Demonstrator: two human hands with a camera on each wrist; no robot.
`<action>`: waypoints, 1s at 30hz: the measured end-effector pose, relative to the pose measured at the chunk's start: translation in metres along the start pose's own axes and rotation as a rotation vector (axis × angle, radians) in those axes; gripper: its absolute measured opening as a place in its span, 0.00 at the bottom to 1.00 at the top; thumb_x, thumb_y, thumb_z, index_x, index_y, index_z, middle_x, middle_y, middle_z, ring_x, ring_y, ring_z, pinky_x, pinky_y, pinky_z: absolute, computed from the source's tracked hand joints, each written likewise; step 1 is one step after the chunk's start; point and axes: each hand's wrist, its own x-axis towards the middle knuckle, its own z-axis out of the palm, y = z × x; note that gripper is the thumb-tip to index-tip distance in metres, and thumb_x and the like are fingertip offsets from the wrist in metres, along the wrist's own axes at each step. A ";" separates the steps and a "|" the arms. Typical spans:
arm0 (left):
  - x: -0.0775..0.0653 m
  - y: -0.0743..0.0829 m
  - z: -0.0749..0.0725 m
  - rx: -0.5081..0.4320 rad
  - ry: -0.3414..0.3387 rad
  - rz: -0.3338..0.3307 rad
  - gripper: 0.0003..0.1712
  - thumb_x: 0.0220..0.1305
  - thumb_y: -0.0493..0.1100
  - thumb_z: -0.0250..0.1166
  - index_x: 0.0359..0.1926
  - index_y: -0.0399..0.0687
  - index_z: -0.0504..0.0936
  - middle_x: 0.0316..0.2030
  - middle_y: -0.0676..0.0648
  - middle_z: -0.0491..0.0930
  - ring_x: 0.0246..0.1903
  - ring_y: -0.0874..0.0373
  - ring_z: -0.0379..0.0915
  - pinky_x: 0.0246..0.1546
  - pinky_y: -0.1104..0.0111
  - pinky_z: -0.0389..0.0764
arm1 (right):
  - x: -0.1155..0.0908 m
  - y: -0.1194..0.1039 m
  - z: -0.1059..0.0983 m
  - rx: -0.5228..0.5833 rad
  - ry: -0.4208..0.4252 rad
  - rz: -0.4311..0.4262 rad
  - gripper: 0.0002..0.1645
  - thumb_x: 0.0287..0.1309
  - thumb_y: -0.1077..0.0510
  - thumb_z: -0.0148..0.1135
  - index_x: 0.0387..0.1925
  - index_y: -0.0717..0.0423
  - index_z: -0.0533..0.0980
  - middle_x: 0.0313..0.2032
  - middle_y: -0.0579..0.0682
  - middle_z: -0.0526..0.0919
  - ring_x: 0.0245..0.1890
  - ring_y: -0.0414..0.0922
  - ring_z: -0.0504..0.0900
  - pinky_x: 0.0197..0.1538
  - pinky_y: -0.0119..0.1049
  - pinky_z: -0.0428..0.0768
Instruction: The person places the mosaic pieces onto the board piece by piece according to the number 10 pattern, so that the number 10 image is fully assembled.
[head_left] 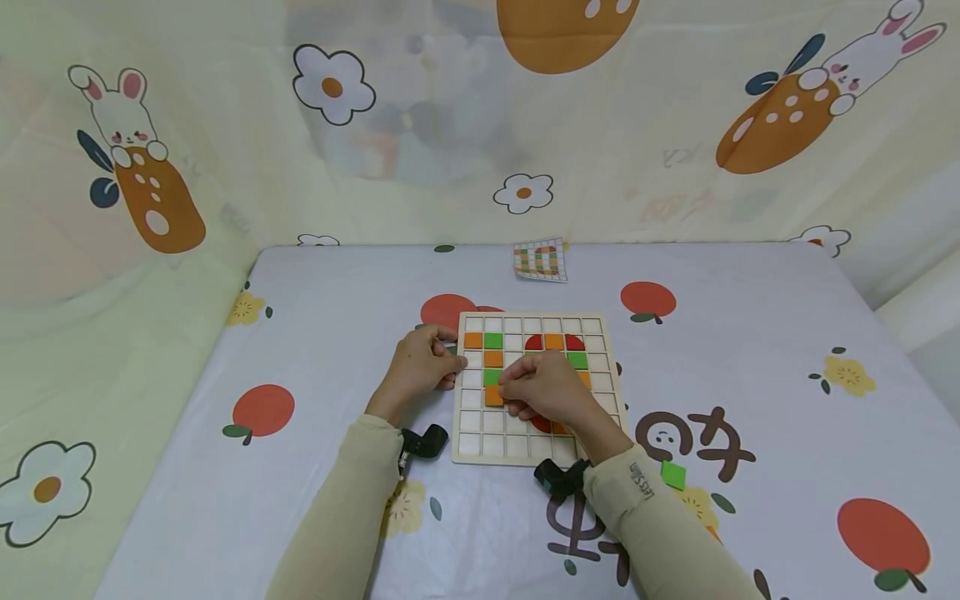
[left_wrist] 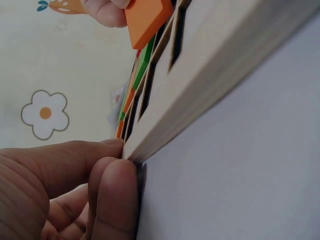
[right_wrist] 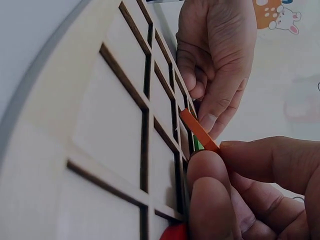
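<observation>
A wooden grid board [head_left: 480, 460] lies on the table with orange, green and red tiles in some of its cells. My right hand [head_left: 550, 388] pinches an orange square tile [right_wrist: 199, 131] between thumb and fingers. That tile is tilted over a cell in the left part of the board, just below a green tile [head_left: 492, 377]. At the board's left edge, my left hand [head_left: 417, 364] grips the rim between thumb and finger. The right hand covers several cells in the middle of the board.
Behind the board lies a small printed card [head_left: 540, 260] with a coloured grid pattern. A loose green tile [head_left: 673, 475] is on the cloth near the right forearm, and an orange piece [head_left: 712, 533] shows partly behind the sleeve. A patterned curtain [head_left: 435, 150] hangs behind the table.
</observation>
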 end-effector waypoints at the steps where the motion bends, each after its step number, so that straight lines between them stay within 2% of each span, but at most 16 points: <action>1: 0.000 0.000 0.000 -0.001 0.000 0.000 0.22 0.64 0.36 0.75 0.56 0.40 0.79 0.32 0.45 0.77 0.20 0.59 0.79 0.25 0.72 0.85 | 0.000 0.000 0.000 -0.003 0.001 0.001 0.04 0.65 0.66 0.68 0.39 0.65 0.83 0.28 0.55 0.87 0.23 0.44 0.83 0.29 0.33 0.86; 13: -0.001 0.001 -0.001 0.005 0.001 0.016 0.21 0.64 0.35 0.74 0.57 0.39 0.79 0.31 0.45 0.77 0.20 0.60 0.78 0.24 0.72 0.84 | -0.001 0.002 0.000 -0.005 -0.012 -0.015 0.04 0.66 0.66 0.68 0.39 0.65 0.83 0.29 0.56 0.86 0.23 0.44 0.82 0.30 0.32 0.86; 25: -0.002 0.003 -0.001 0.002 -0.004 0.005 0.22 0.64 0.35 0.74 0.57 0.39 0.79 0.31 0.45 0.78 0.20 0.60 0.78 0.24 0.73 0.84 | -0.001 0.004 -0.001 0.019 -0.002 -0.019 0.03 0.66 0.66 0.68 0.39 0.65 0.83 0.28 0.56 0.86 0.23 0.44 0.82 0.30 0.32 0.86; 30: -0.001 0.002 0.000 0.008 -0.004 0.006 0.22 0.64 0.35 0.74 0.57 0.39 0.79 0.32 0.45 0.78 0.20 0.60 0.78 0.24 0.72 0.84 | -0.006 0.005 -0.007 0.033 -0.025 -0.048 0.07 0.67 0.64 0.67 0.42 0.66 0.83 0.31 0.56 0.86 0.25 0.45 0.82 0.32 0.32 0.86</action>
